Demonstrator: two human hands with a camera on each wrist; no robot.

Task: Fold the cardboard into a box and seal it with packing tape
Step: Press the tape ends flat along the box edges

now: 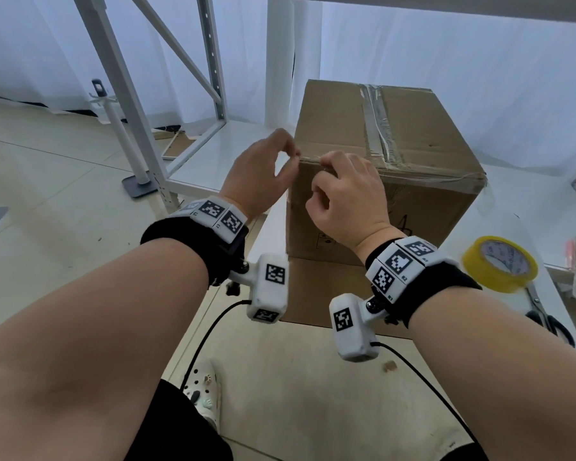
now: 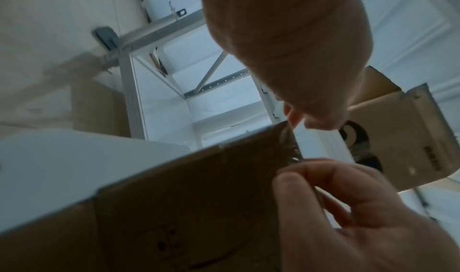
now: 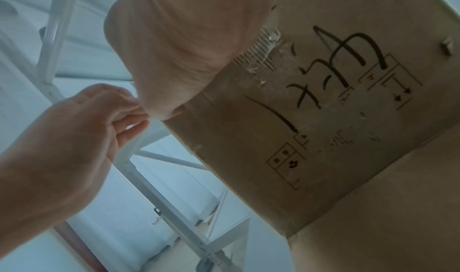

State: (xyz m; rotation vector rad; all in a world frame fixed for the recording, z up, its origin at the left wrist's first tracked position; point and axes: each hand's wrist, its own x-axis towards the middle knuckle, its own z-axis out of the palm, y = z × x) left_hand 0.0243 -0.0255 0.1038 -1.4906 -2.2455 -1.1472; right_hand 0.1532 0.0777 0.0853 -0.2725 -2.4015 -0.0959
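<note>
A brown cardboard box [image 1: 379, 207] stands folded on the white table [image 1: 512, 207], with a clear tape strip [image 1: 376, 128] down its top seam. More clear tape [image 1: 413, 169] runs along the near top edge. Both hands meet at the box's near-left top corner. My left hand [image 1: 295, 154] pinches the tape end there between thumb and forefinger. My right hand [image 1: 321, 173] has its fingers curled and nips the same edge just to the right. In the left wrist view both the left fingertips [image 2: 298, 117] and the right fingers [image 2: 311, 174] touch the corner.
A yellow tape roll [image 1: 499, 262] and scissors [image 1: 546, 317] lie on the table at the right. A flat cardboard piece [image 1: 323, 291] lies under the box. A white metal rack [image 1: 140, 104] stands on the left. Another printed carton [image 2: 410, 138] stands behind.
</note>
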